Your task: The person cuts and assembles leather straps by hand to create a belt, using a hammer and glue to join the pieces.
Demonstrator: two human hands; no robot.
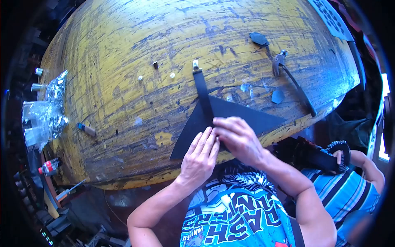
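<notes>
A flat black triangular piece (251,116) lies at the front edge of the worn yellow table (115,37). Across its upper part runs a black strap (203,90), its far end tipped with a shiny metal piece (195,64). My left hand (199,155) rests on the black piece near the strap's lower end, palm down, with its fingers straight and side by side. Touching it from the right, my right hand (236,135) has its fingers bent together over the same spot. What lies beneath those fingers is hidden.
A hammer (294,80) and dark scraps (278,96) lie right of the strap. Small metal parts (155,65) sit left of it. Clear plastic bags (45,117), a bottle (49,167) and a screwdriver (70,191) are at the far left. Another person (341,185) sits at right.
</notes>
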